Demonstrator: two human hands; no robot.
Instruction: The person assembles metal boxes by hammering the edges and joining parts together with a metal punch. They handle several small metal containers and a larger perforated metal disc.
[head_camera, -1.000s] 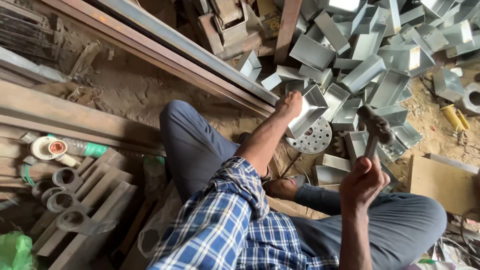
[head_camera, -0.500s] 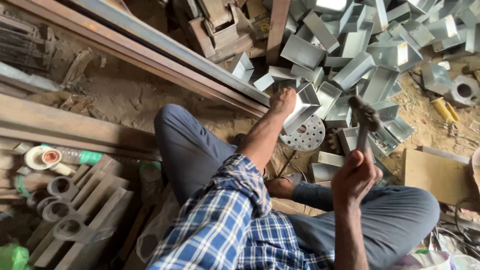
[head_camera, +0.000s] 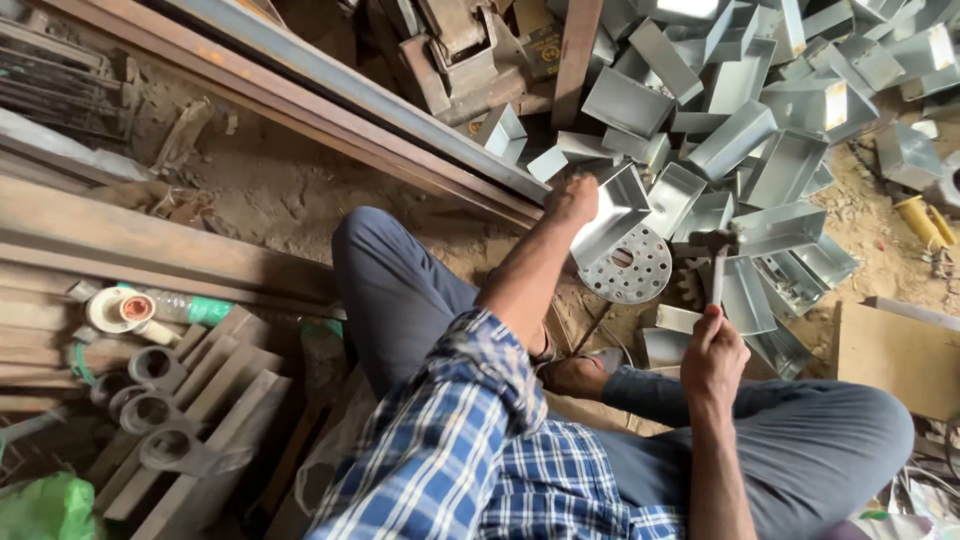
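Since the earlier frame the hammer (head_camera: 716, 262) has swung down toward the round perforated disc (head_camera: 627, 266). The right hand (head_camera: 712, 352) is wrapped tight around its handle. The left hand (head_camera: 572, 198) grips the metal box (head_camera: 612, 212) resting on the disc. A glancing blow could catch those fingers.

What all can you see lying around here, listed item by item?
Metal box: one, grey, upright on the perforated disc, under the left hand.
Perforated disc: one, grey, on the dirt.
Hammer: one, in the right hand.
Box pile: many, grey, top right.
Steel beam: one, rusty, diagonal across top.
Pipe fittings: several, grey, lower left.
Bottle: one, clear and green, left.
Left hand: on the box.
Right hand: gripping the hammer.
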